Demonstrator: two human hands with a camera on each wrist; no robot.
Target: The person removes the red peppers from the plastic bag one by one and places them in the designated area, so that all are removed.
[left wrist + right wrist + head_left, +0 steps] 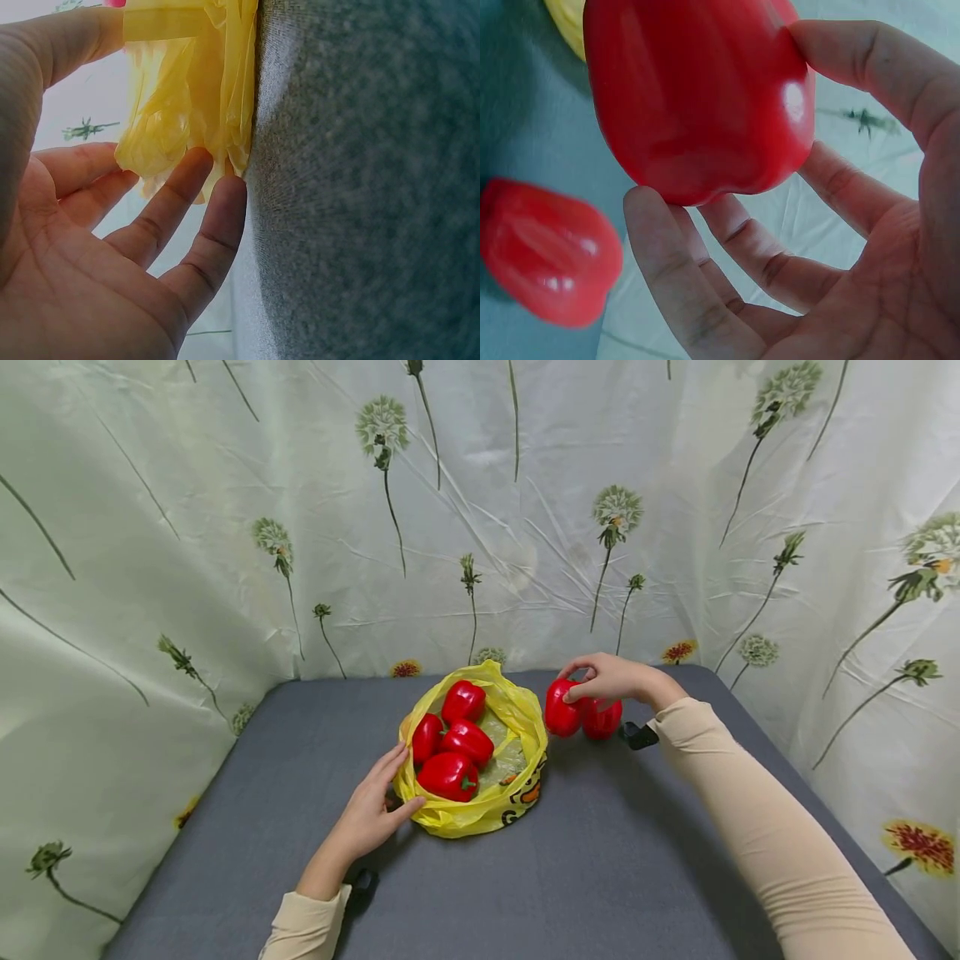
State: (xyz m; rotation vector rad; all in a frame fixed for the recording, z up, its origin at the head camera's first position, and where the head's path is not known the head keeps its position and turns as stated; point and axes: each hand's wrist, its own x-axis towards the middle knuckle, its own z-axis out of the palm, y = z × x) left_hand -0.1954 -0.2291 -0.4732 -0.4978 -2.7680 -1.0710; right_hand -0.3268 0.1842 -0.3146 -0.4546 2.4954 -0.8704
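A red bell pepper (697,97) is held by my right hand (611,678), thumb on one side and fingertips on the other. It is to the right of a yellow plastic bag (480,818) whose mouth is rolled open. Several red bell peppers lie inside the bag, one at the front with its green stem (468,783) showing. My left hand (372,810) rests against the bag's left side with fingers spread and fairly straight. In the left wrist view, those fingertips (225,195) are right at the yellow plastic, low by the table surface.
Another red bell pepper (551,255) lies on the table just beyond the held one, partly covered by my right hand in the head view. The dark grey table (600,877) ends at the back against a pale curtain (525,510) printed with dandelions.
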